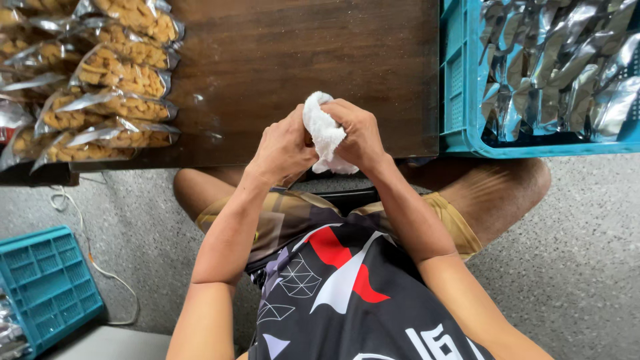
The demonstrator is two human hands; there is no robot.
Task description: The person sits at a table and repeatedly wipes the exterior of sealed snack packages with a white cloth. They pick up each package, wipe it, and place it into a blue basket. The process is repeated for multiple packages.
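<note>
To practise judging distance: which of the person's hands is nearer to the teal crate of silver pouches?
The right hand. It grips the white cloth on the side facing the teal crate; the left hand holds the cloth's far side, farther from the crate.

A dark wooden table (280, 60) holds snack bags (107, 87) stacked at its left end. A teal crate (460, 100) at right is full of silver pouches (560, 67) (crinkled, shiny). Another teal crate (47, 287) sits on the floor, a white cord (93, 260) beside it.
</note>
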